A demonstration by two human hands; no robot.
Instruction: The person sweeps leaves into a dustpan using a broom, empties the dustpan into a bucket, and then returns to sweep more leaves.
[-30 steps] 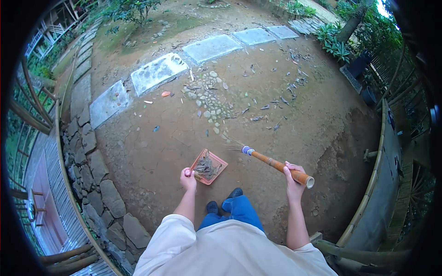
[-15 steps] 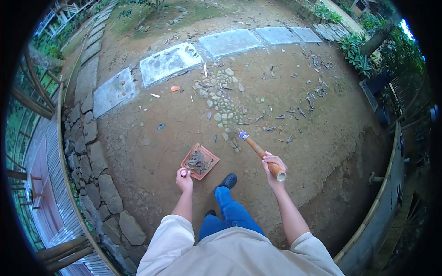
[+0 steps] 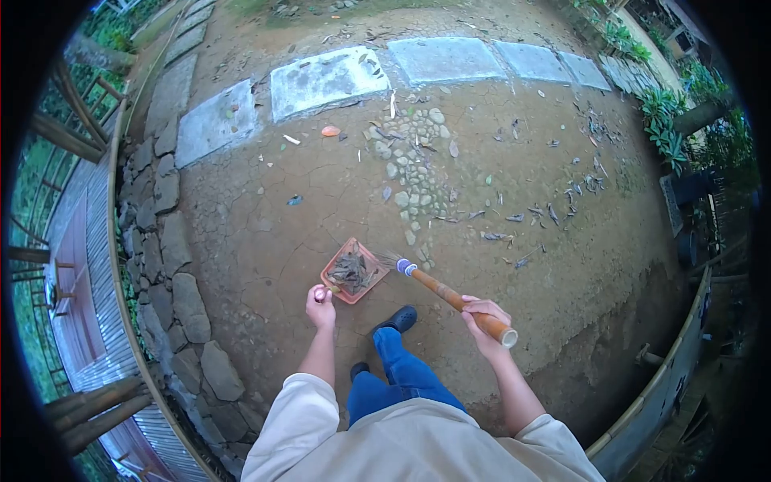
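Left hand (image 3: pixel 320 304): closed in a full grip around the short handle of the dustpan (image 3: pixel 351 271); fingers wrapped, nothing else held.
Right hand (image 3: pixel 480 316): closed in a full grip on the upper end of the broom (image 3: pixel 450 296), just below the cut top of the shaft.
Dustpan position: resting low on the cracked dirt ground (image 3: pixel 265 233), directly ahead of the person's black shoe (image 3: pixel 397 320), mouth turned toward the broom head.
Dustpan contents: a small heap of dry leaves (image 3: pixel 350 270) inside the tray.
Broom position: shaft slanted down from the right hand toward the left; bristle tip just beside the dustpan's right edge.
Broom handling: the bamboo-like shaft appears stiff and light; the bristles appear thin and flexible. Hold near the top for reach, lower for firmer pressure.
Dustpan handling: appears to be thin, light plastic; the load is loose and likely spills if tilted. Hold by the handle, tray level.
Surroundings: pebble patch (image 3: pixel 409 165) and scattered leaves beyond the pan; stone slabs (image 3: pixel 325 78) farther off; rock edging (image 3: pixel 173 281) to the left.
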